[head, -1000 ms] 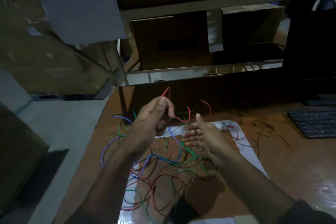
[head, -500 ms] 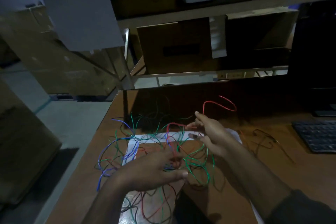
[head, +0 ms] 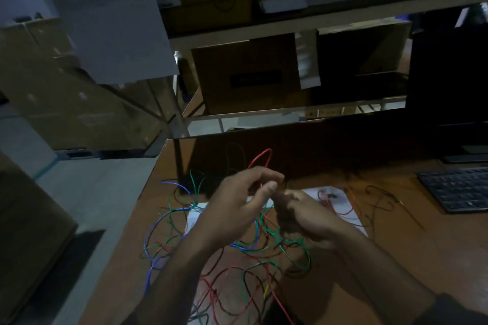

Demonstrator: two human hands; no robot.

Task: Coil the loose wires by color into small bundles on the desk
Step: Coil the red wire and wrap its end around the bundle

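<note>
**Red wire in hand, first loop forming above the tangle**

Light is poor; detail on fine wires limited.

Both hands are raised just above the desk [head: 396,245], meeting near frame centre. The left hand [head: 237,208] has thumb and forefinger pressed together on a red wire [head: 260,159], which arches up in a narrow loop at 12 o'clock from the pinch. The right hand [head: 303,216] sits touching the left at its 3 o'clock, fingers curled inward; it appears to hold the same strand, but the blur and shadow make the grip impossible to confirm.

The loose wires [head: 250,258] lie in a mixed heap at 6 o'clock from the hands: blue loops toward 8 o'clock, green through the middle, red and black nearer the bottom edge. They partly cover a white sheet of paper [head: 340,208]. A few dark strands [head: 380,198] lie apart at 3 o'clock, between the paper and the keyboard [head: 459,187].

Judgement: step in hand is coiling one red strand. No finished bundle can be made out anywhere on the desk, so the task looks to be early.

Next move calls for: the pinch held as an anchor while the free length is wound into small turns. The tail trailing down into the heap may snag on green and black strands, so a slow draw is advisable.
</note>
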